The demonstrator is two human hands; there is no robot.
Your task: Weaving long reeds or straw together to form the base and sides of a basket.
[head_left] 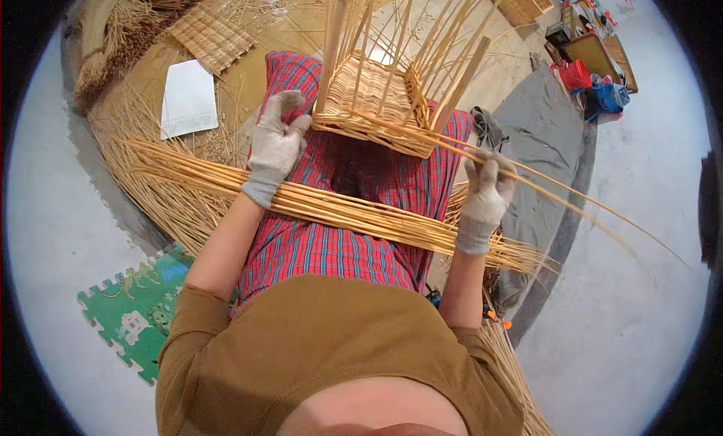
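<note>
A partly woven wicker basket rests at my knees, its tall stakes fanning up and away from me. My left hand, in a pale work glove, is beside the basket's near left corner. Its fingers are bent but apart, with nothing visible between them. To the right of the basket, my gloved right hand is closed on two thin willow rods. These run from the basket's near edge out to the right. Across my lap, under both forearms, lies a bundle of willow rods.
A red checked cloth covers my legs. Loose rods, a white sheet of paper and a flat woven panel lie at left. Dark grey fabric is on the right, with a red container beyond. A green foam mat sits near left.
</note>
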